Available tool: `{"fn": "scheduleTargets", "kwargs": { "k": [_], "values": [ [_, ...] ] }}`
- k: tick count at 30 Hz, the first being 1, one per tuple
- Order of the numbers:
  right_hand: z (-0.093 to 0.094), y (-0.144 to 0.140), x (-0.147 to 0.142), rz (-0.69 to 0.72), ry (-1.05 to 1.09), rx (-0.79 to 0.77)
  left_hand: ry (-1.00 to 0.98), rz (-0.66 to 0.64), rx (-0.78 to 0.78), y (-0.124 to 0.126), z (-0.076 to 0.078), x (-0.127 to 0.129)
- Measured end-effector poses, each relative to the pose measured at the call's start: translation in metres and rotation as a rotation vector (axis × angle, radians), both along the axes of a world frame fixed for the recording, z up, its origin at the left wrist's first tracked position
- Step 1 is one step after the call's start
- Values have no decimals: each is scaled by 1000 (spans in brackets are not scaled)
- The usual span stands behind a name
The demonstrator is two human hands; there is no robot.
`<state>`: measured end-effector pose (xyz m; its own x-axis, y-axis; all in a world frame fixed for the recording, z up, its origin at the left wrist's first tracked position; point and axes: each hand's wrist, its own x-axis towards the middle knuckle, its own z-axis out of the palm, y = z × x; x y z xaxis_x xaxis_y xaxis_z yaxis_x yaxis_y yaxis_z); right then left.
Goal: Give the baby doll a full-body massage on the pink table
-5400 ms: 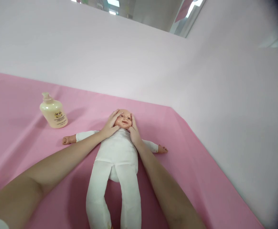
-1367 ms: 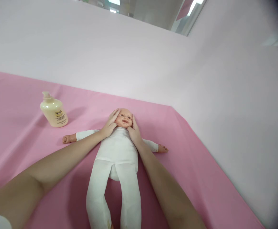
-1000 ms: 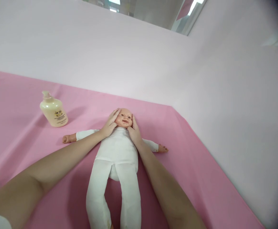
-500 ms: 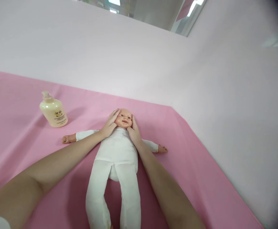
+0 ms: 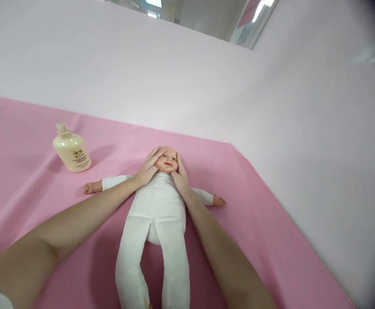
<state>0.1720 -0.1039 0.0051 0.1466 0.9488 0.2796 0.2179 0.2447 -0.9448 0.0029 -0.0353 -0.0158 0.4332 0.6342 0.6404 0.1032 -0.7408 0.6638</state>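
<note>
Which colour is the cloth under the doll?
Pink, plain; the head view shows the cloth under the doll.

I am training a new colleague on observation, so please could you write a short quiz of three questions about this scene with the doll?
1. True or false: both hands touch the doll's head.
2. On which side of the doll, in the picture, stands the pump bottle: A) left, B) right, C) on its legs?
3. What colour is the cloth under the doll?

Key
1. True: the left hand and the right hand cup its two cheeks.
2. A, and it stands apart from the doll.
3. Pink.
</note>
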Motion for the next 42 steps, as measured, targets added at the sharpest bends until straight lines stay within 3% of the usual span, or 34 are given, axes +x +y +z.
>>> {"fn": "scheduleTargets", "kwargs": {
  "k": [6,22,33,42],
  "values": [
    [1,1,0,35,10,82,15,15,26,0,1,1],
    [-8,2,0,-64,-88,247,-1,-12,70,-4,5,-1],
    [-10,2,-2,-87,32,144,-48,-25,46,-2,0,1],
    [-7,1,-2,-76,22,159,-80,-42,24,0,-4,2]
  ]
}}
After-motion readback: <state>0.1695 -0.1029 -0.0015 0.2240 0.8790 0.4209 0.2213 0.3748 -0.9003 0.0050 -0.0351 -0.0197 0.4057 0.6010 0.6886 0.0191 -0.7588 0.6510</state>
